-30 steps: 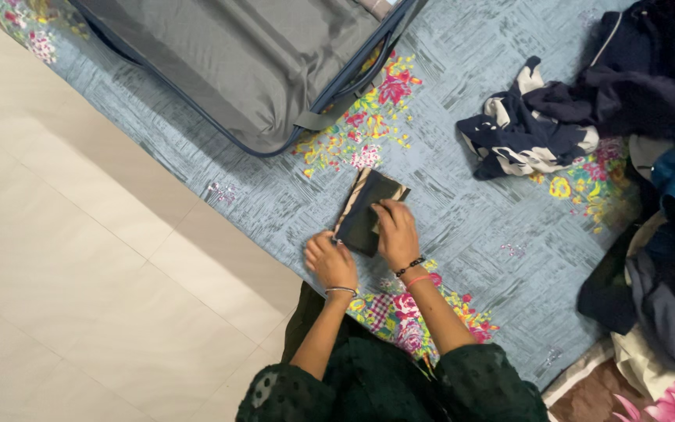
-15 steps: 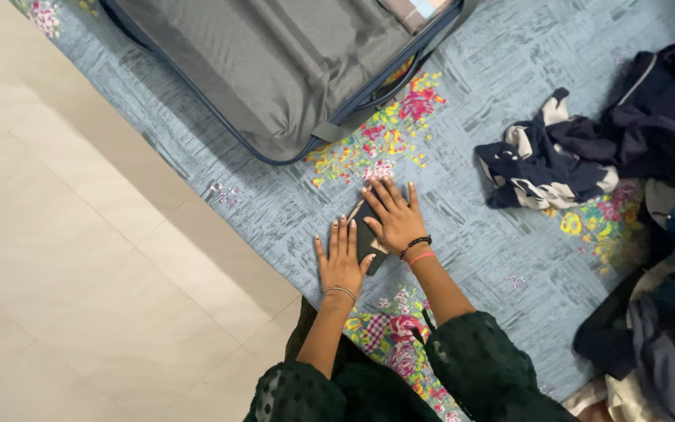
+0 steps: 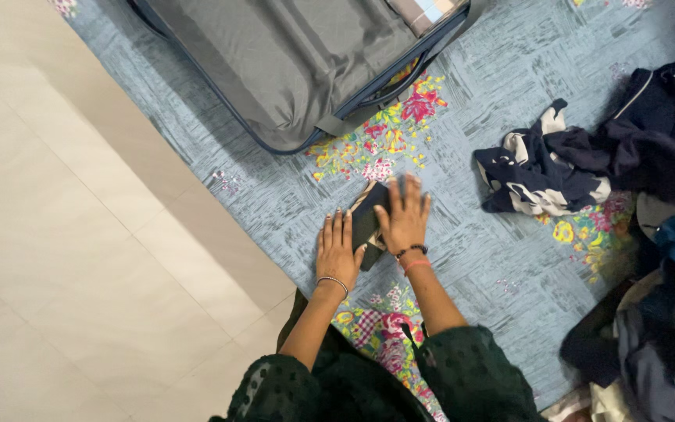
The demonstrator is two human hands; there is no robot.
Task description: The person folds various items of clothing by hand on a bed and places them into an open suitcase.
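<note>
A grey suitcase (image 3: 275, 55) and heaped clothes (image 3: 626, 156) lie on a floral bedsheet (image 3: 494, 258).

Item count, head view:

- Hands: two. One left hand (image 3: 337, 250) and one right hand (image 3: 405, 217), both belonging to the same person.
- Folded dark cloth (image 3: 368, 221): one.
- Grey suitcase (image 3: 291, 55): one.
- Floral bedsheet (image 3: 470, 234): one.
- Navy-and-white crumpled garment (image 3: 537, 173): one, lying apart from the heap.
- Clothes heap (image 3: 666, 258): one; the number of garments inside it cannot be counted.
- Wrist bands: three. One silver bangle (image 3: 332, 280) on the left wrist; one black bracelet (image 3: 410, 251) and one pink band (image 3: 418, 266) on the right wrist.
</note>
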